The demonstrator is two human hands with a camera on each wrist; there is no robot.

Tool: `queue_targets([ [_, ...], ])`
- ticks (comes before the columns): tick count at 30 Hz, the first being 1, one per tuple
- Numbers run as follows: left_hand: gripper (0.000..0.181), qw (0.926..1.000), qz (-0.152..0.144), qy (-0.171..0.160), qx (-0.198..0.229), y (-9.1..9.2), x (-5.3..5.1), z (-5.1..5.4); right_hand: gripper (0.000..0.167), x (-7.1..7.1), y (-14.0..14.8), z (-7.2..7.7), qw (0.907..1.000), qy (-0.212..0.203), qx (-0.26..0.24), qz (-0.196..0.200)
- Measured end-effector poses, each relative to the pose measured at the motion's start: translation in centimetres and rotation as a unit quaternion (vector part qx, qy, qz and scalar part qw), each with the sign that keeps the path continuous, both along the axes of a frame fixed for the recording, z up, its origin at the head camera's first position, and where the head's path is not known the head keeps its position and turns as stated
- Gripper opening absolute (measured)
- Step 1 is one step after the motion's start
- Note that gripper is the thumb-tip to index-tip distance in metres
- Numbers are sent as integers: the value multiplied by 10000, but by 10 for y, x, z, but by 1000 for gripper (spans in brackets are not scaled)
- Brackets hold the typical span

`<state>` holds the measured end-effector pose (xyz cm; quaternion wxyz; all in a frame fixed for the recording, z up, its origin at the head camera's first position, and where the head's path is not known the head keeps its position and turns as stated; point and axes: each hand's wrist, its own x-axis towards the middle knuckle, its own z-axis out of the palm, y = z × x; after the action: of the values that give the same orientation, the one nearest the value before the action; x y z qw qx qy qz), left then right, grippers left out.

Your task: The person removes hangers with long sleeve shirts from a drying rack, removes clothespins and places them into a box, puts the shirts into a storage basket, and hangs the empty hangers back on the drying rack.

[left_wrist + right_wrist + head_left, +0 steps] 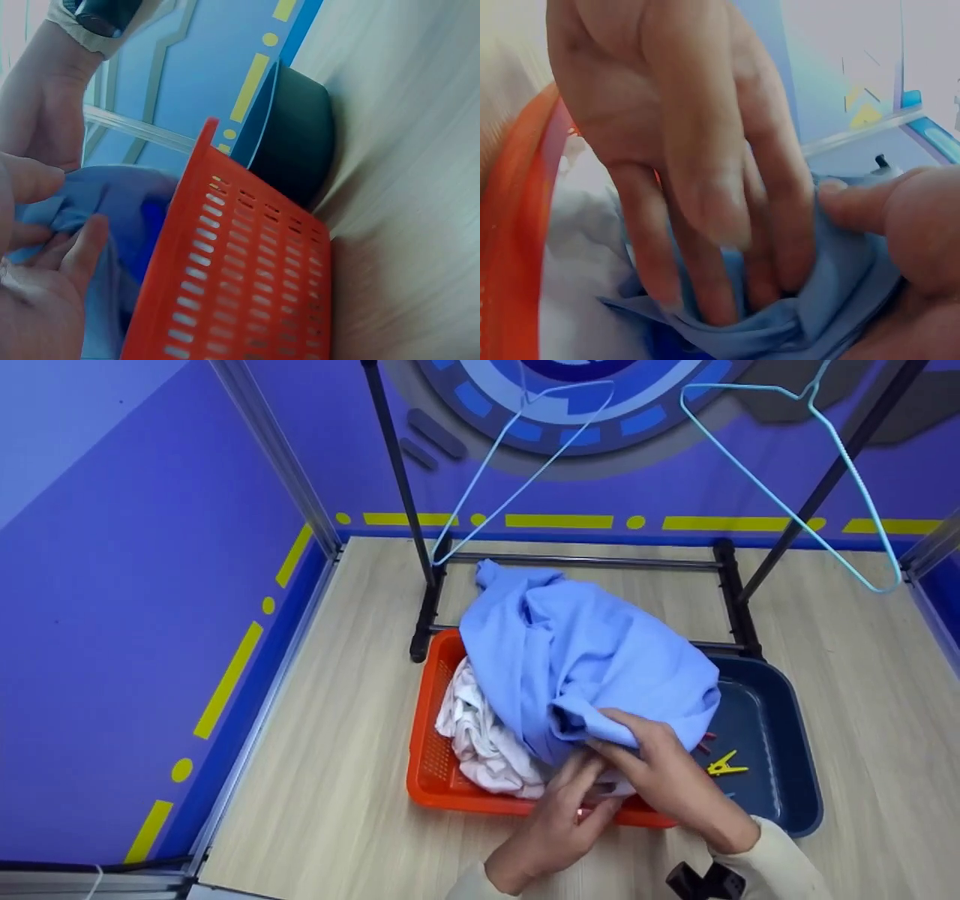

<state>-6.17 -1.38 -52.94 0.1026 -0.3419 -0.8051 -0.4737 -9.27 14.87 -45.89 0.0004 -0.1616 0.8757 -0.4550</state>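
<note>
A light blue garment, bunched up, lies over an orange basket and the left part of a dark tub. My right hand grips the garment's near edge beside a folded opening. Close to it, my left hand reaches in at the basket's front rim, thumb apart from the fingers. In the right wrist view the left hand has its fingers extended down into the blue cloth, and the right hand's thumb lies on that cloth. Some fingertips are hidden in the folds.
White crumpled clothes fill the basket's left side. The dark tub stands to the right with a yellow clothespin in it. Behind is a black rack; two light blue hangers hang above.
</note>
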Motion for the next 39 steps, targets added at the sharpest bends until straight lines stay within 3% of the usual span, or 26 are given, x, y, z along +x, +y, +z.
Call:
queue_targets([
  [3, 37, 9985, -82, 183, 514, -7, -7, 2, 10, -3, 7, 1, 9995, 241, -185, 47],
  [5, 29, 9950, 80, 224, 970, -15, -13, 3, 6, -3, 12, 2, 9988, 305, -381, -21],
  [8, 38, 9892, 497, -228, 1360, -28, -21, 7, 10, -1, 18, 6, 9974, 292, -662, 29],
  [10, 59, 9887, 816, -590, 1112, -36, -26, 9, 14, 2, 21, 8, 9954, 337, -832, 326],
  [13, 93, 9908, 1062, -824, 159, -40, -33, 12, 18, 7, 20, 11, 9862, 593, -1032, 1149],
  [14, 96, 9913, 1103, -695, -162, -38, -34, 12, 19, 8, 18, 12, 9802, 621, -1134, 1499],
  [16, 86, 9916, 1127, -306, -551, -33, -37, 10, 21, 12, 14, 16, 9660, 671, -1245, 2163],
  [18, 65, 9904, 1143, 358, -696, -26, -39, 7, 24, 16, 7, 19, 9486, 755, -1377, 2746],
  [20, 44, 9825, 1246, 1147, -780, -17, -41, 5, 26, 21, 2, 24, 9369, 674, -1480, 3095],
  [21, 39, 9801, 1216, 1371, -757, -15, -41, 6, 28, 23, 1, 27, 9336, 628, -1539, 3173],
  [23, 23, 9748, 1162, 1783, -672, -12, -40, 8, 31, 26, 4, 32, 9328, 622, -1719, 3107],
  [25, 13, 9748, 1163, 1860, -402, -15, -39, 12, 33, 28, 12, 35, 9369, 666, -2054, 2749],
  [27, 21, 9818, 1165, 1501, 16, -20, -38, 16, 34, 27, 21, 35, 9442, 744, -2427, 2100],
  [29, 32, 9799, 1502, 1243, 429, -25, -38, 17, 33, 26, 29, 32, 9507, 876, -2641, 1371],
  [31, 37, 9763, 1819, 840, 812, -29, -40, 21, 33, 24, 36, 27, 9540, 653, -2770, 945],
  [33, 39, 9706, 2077, 572, 1072, -33, -42, 26, 35, 20, 41, 21, 9583, 427, -2676, 907],
  [35, 37, 9659, 2254, 541, 1150, -35, -45, 31, 45, 17, 45, 14, 9608, 191, -2505, 1170],
  [39, 28, 9614, 2551, 762, 694, -35, -52, 38, 66, 14, 56, 3, 9661, -73, -2029, 1596],
])
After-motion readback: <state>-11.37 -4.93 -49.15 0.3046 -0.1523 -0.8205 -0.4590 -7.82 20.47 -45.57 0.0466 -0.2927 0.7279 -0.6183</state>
